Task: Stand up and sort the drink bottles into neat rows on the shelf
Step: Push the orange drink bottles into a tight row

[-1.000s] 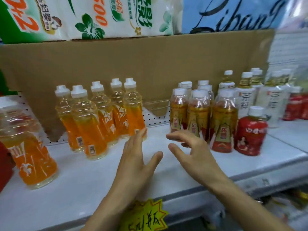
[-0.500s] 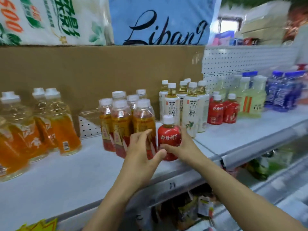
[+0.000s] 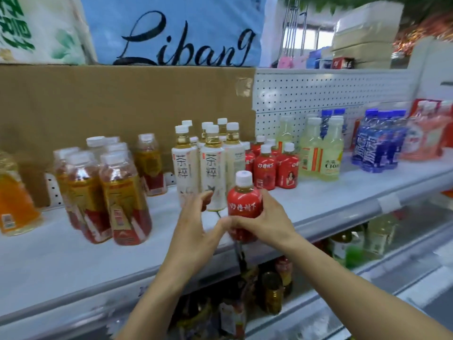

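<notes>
A small red bottle [image 3: 244,204] with a white cap is held upright above the front edge of the white shelf [image 3: 343,200]. It is gripped by the right hand [image 3: 264,220], whose fingers are curled round its right side and lower body. The left hand [image 3: 196,229] is placed just beside it on the left, fingers loosely spread and slightly bent, the thumb reaching to the bottle's base; whether the thumb touches it cannot be told.

Just behind the hands, tall white tea bottles [image 3: 210,168] are grouped, and to their right a cluster of matching small red bottles [image 3: 272,165] is seen. Further right, pale yellow bottles [image 3: 321,153] and blue bottles [image 3: 377,146] are stood. To the left, amber bottles with red labels [image 3: 110,192] are bunched, and an orange bottle [image 3: 14,200] is seen at the frame edge.

The shelf is backed by brown cardboard [image 3: 98,106] and white pegboard [image 3: 331,92]. A blue pack [image 3: 176,30] with script lettering is stored above. More bottles are seen on a lower shelf [image 3: 269,290], blurred.
</notes>
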Available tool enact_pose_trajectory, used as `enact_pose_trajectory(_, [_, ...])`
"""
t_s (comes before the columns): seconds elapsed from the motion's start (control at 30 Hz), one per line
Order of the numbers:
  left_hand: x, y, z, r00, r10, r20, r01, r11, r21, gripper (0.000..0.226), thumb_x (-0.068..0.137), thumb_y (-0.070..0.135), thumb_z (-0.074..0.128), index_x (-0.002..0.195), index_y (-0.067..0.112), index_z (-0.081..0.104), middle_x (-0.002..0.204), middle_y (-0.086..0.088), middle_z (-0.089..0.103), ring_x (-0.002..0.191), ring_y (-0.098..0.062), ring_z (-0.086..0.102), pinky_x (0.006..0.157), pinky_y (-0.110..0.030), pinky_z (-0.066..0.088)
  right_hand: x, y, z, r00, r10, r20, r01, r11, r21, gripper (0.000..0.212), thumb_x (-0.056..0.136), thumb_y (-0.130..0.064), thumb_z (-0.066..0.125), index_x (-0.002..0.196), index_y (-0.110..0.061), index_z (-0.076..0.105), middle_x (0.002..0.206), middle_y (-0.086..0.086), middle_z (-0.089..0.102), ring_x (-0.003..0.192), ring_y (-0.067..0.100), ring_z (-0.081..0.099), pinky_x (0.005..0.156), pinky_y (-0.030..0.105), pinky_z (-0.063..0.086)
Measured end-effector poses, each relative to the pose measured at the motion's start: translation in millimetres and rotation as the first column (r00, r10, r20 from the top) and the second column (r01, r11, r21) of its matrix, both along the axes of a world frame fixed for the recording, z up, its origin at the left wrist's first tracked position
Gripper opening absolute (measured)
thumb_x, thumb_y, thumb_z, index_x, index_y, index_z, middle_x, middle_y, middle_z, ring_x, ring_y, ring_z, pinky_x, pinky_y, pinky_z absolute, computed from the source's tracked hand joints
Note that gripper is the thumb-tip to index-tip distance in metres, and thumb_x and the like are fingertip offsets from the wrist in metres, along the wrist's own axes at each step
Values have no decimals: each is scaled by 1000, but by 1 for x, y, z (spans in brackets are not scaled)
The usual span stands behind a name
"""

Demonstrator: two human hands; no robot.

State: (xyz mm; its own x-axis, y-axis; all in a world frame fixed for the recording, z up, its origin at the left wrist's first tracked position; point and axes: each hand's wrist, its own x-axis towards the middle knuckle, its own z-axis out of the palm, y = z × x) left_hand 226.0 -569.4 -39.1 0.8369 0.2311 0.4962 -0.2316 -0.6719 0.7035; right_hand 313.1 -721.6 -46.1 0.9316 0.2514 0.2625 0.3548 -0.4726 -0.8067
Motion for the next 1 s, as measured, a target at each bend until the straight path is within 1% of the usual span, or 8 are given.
enact_pose_trajectory(0.3, [106, -64, 8, 986, -107, -126, 146, 918, 369, 53, 98, 37, 56, 146, 26, 39, 148, 8, 44, 134, -10, 41, 109, -24, 32, 81, -78, -4, 992, -129, -10, 128, 992, -19, 85, 65, -59, 79, 131, -27, 37, 122, -6, 58, 113, 17, 58, 99, 44, 48])
enact_pose_trajectory(0.47, [159, -68, 7, 991, 71, -114, 59, 535, 843, 47, 102, 37, 45, 145, 18, 43, 147, 0, 48, 139, -19, 36, 121, -35, 2, 128, -87, -6, 997, -72, -42, 72, 997, -4, 82, 64, -55, 81, 127, -29, 37, 122, -7, 58, 112, 17, 58, 100, 45, 47])
enact_pose_trajectory(0.6, [183, -48, 0, 980, 191, -51, 9, 212, 977, 50, 100, 38, 39, 135, 8, 57, 141, -11, 56, 144, -26, 35, 118, -43, -17, 156, -97, -6, 996, 34, -81, -31, 999, 30, 75, 67, -44, 84, 122, -32, 34, 117, -10, 55, 109, 13, 57, 95, 32, 45])
enact_pose_trajectory(0.7, [187, -41, 2, 967, 243, -71, 46, 107, 993, 52, 88, 35, 33, 82, 11, 78, 90, -5, 74, 107, -24, 66, 122, -44, -3, 171, -109, -6, 989, 113, -95, -116, 993, -27, 73, 69, -41, 84, 119, -33, 32, 115, -12, 53, 107, 11, 55, 94, 29, 44])
enact_pose_trajectory(0.77, [189, -44, -3, 969, 245, -22, -14, 145, 989, 49, 83, 35, 35, 72, 11, 76, 80, -5, 73, 96, -25, 69, 120, -46, 7, 177, -115, -7, 985, 148, -94, -152, 987, -41, 70, 72, -38, 83, 119, -31, 33, 113, -14, 53, 108, 10, 56, 92, 25, 42])
enact_pose_trajectory(0.83, [183, -62, 3, 943, 322, -86, -8, 281, 960, 45, 91, 39, 39, 103, 14, 75, 109, -6, 72, 117, -23, 61, 121, -44, 2, 180, -121, -8, 976, 192, -103, -197, 980, -40, 68, 75, -33, 82, 124, -28, 35, 115, -14, 54, 111, 10, 56, 88, 21, 42])
enact_pose_trajectory(0.9, [182, -86, 10, 901, 388, -193, -31, 501, 865, 51, 100, 47, 39, 146, 24, 42, 151, 0, 44, 144, -19, 33, 121, -42, 0, 180, -128, -6, 958, 257, -126, -264, 964, -44, 64, 80, -25, 78, 127, -26, 35, 118, -12, 55, 110, 8, 56, 79, 11, 43])
enact_pose_trajectory(1.0, [182, -126, 20, 886, 336, -321, -32, 733, 679, 75, 97, 58, 41, 157, 28, 8, 163, 5, 20, 150, -16, 15, 123, -41, 1, 179, -143, 0, 934, 344, -94, -353, 930, -102, 55, 85, -23, 72, 125, -30, 35, 124, -10, 51, 109, 5, 51, 84, 17, 49])
